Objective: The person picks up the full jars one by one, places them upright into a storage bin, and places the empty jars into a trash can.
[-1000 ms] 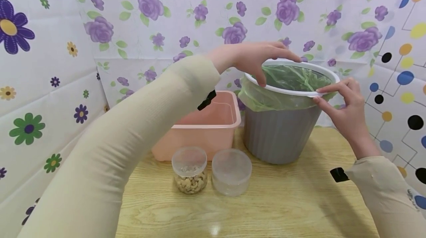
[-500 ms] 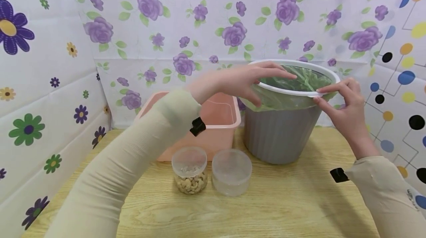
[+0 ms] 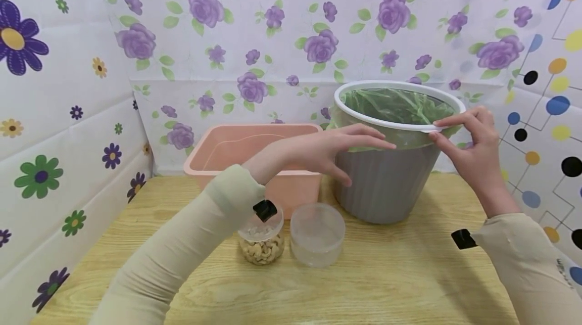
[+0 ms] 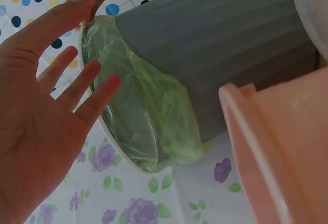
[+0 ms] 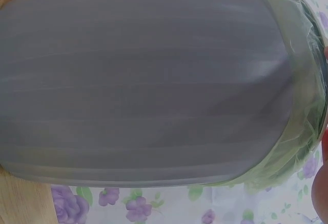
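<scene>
Presumably the bin (image 3: pixel 379 183) is light and stiff; we favour its rim (image 3: pixel 386 123), right hand (image 3: pixel 475 148) pinching it, left hand (image 3: pixel 325 150) spread.

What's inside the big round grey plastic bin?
A see-through green plastic bag lines the bin, with its edge hanging outside below the white plastic ring. The near side hides the bottom, so I can't tell if anything's there.

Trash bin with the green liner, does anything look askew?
Slightly: in the left wrist view, the green bin liner hangs unevenly outside the gray trash bin, a loose flap drooping lower near the pink basin.
</scene>
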Demonstrator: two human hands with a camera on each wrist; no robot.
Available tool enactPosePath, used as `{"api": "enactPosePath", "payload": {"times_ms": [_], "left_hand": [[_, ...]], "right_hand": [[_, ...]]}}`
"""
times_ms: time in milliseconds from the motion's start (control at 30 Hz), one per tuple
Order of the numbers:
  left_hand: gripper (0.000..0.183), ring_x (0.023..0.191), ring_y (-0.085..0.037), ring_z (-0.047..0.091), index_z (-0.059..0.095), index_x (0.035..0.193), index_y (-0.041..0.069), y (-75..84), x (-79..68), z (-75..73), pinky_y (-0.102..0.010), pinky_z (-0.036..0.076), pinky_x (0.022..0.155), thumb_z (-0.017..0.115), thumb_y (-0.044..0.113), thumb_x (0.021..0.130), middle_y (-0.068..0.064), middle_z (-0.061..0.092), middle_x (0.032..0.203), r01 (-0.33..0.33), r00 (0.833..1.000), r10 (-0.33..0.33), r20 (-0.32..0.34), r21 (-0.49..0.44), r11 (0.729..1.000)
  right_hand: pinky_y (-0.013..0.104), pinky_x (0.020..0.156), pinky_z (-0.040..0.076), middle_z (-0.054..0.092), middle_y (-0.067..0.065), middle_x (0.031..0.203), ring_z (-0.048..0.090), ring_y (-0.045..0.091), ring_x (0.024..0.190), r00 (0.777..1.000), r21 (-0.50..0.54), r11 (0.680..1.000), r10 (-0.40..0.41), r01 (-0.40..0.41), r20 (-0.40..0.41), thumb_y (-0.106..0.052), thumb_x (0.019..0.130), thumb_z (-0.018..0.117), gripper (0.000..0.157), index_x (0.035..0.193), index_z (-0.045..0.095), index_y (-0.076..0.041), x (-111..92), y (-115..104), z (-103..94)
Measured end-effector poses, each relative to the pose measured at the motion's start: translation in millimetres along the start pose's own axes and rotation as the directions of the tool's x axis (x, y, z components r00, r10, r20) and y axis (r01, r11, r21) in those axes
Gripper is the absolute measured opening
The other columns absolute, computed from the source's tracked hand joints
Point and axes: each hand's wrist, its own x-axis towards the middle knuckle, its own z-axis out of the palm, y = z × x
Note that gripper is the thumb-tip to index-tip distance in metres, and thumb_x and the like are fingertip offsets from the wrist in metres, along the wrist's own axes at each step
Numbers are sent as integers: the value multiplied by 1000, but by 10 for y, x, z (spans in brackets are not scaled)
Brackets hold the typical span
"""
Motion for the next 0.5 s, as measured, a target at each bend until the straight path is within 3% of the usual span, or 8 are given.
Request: {"api": "enactPosePath", "payload": {"times_ms": [133, 267, 500], "left_hand": [[92, 149, -4, 21, 28, 157, 25, 9, -69, 148, -21, 35, 114, 81, 19, 81, 0, 24, 162, 1, 1000, -2, -13, -16, 1000], [93, 150, -5, 19, 27, 157, 25, 9, -121, 308, -23, 33, 116, 81, 20, 82, -2, 21, 163, -6, 1000, 4, -28, -55, 998], [92, 152, -13, 20, 27, 158, 24, -47, -251, 566, -29, 35, 117, 81, 22, 83, -4, 22, 163, 44, 999, -44, -8, -18, 999]], "right_hand": [[22, 91, 22, 43, -21, 90, 36, -6, 103, 1000, -2, 1000, 6, -6, -2, 3, 79, 76, 20, 97, 70, 8, -7, -7, 0], [21, 91, 22, 43, -22, 90, 37, -6, 102, 1000, -1, 1000, 10, -10, -9, 3, 78, 75, 20, 97, 69, 8, -11, -4, -3], [22, 92, 19, 43, -22, 91, 36, -6, 102, 1000, -4, 1000, 14, -14, -7, 3, 79, 75, 20, 97, 69, 8, -8, 17, 5]]}}
